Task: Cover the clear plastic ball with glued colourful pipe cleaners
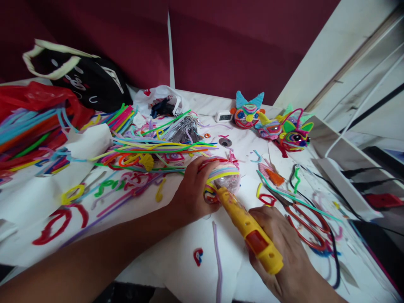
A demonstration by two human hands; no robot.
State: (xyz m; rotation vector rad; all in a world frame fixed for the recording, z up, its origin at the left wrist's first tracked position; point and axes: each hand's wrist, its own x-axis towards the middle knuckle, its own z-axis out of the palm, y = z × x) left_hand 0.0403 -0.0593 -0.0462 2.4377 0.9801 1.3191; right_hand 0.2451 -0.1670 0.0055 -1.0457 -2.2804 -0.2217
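My left hand [195, 189] is wrapped round a clear ball [229, 182] partly covered with coloured pipe cleaners. In my right hand [277, 240] is a yellow hot glue gun [249, 227], its nozzle end at the ball's near side. Whether the nozzle touches the ball I cannot tell. Below them on the white paper lie a lilac pipe cleaner [217, 261] and a small red and blue curled piece [198, 256]. Orange-handled scissors [307, 225] lie to the right of my right hand. My left fingers hide part of the ball.
Bundles of pipe cleaners [151, 150] spread across the left and middle. Several finished animal heads [248, 113] stand at the back right, near a small white digital display [224, 116]. A black bag [91, 80] sits back left. A power strip [349, 187] with cables lies right.
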